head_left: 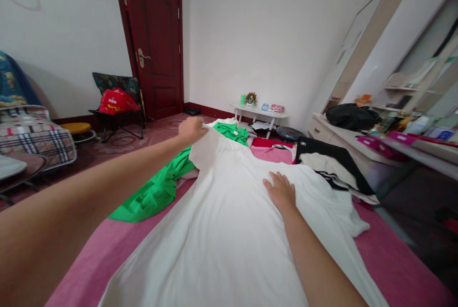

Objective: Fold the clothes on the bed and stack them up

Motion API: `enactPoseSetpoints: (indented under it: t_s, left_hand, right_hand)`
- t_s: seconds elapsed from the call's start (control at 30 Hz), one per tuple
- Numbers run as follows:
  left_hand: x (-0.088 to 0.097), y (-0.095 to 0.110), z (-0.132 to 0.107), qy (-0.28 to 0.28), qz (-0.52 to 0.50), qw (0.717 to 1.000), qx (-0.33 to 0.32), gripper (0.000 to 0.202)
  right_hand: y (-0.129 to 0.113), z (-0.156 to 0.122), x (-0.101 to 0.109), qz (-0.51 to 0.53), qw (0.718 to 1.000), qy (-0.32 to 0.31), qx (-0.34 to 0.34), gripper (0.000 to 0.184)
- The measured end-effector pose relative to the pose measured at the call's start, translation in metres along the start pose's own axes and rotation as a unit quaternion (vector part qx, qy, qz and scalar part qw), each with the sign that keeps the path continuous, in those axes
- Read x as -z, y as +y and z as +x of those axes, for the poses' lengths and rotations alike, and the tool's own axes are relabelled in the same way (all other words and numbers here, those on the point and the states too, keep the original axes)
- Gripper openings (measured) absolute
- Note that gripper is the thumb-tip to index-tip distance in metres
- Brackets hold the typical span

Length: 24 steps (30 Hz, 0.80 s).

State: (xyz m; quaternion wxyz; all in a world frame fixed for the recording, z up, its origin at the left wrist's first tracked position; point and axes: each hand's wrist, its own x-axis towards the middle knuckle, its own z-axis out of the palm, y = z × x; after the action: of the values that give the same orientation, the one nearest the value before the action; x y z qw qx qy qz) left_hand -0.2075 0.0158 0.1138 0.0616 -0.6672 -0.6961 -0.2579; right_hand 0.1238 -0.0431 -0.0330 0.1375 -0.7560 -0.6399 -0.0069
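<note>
A white shirt (pixel 222 230) lies spread across a pink bed cover (pixel 404 264), its body running toward us and its shoulders away, an arrangement that appears to put both upper corners within our reach. Our left hand (pixel 192 129) pinches the shirt's far left corner between thumb and bent fingers, lifting that edge clear of the bedding, likely to draw the shoulder straight. Our right hand (pixel 282 191) holds nothing: it rests palm down with fingers loosely parted on the shirt's upper right, seemingly to steady the fabric against the left hand's pull. Soft creases run down the cloth; whether its front or back faces up, we cannot tell. Just beside and partly under the raised edge sits a rumpled green garment (pixel 153 197), while a black garment (pixel 322 149) lies past the right shoulder, both perhaps set to the sides to leave the shirt the middle. Beyond the bed, a low white table (pixel 259 112) carries small ornaments against the wall. To the left, near a dark red door (pixel 157 49), a red bag (pixel 117 101) sits on a folding chair (pixel 105 82), which presumably spares it the floor.
</note>
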Motion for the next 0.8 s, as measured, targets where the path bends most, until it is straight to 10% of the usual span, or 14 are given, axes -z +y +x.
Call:
enactPoseSetpoints:
  t_s: [0.1,0.17,0.27,0.37,0.5,0.63,0.8]
  left_hand:
    - [0.019,0.055,-0.028,-0.032,-0.155,0.975,-0.159,0.03]
    - [0.03,0.081,-0.062,-0.136,-0.274,0.909,-0.283,0.032]
    - [0.04,0.086,-0.122,-0.281,-0.257,0.846,-0.372,0.038]
    - [0.042,0.049,-0.167,-0.269,-0.052,0.906,-0.323,0.037]
    - [0.045,-0.02,-0.196,-0.278,0.124,0.934,-0.19,0.04]
    - [0.055,-0.06,-0.223,-0.367,0.088,0.92,-0.105,0.045]
    - [0.063,-0.066,-0.246,-0.425,-0.003,0.902,-0.074,0.026]
  right_hand:
    - [0.006,0.0,0.002,0.137,0.989,0.051,0.012,0.051]
    - [0.01,0.0,0.003,0.268,0.96,0.086,0.007,0.054]
    - [0.015,-0.001,0.002,0.414,0.904,0.102,-0.01,0.064]
    - [0.014,-0.003,0.007,0.426,0.901,0.07,-0.028,0.067]
    - [-0.001,-0.006,0.027,0.258,0.965,-0.008,-0.044,0.051]
    - [-0.023,-0.015,0.046,0.17,0.966,-0.19,-0.044,0.04]
    - [-0.04,-0.027,0.054,0.283,0.94,-0.192,0.013,0.022]
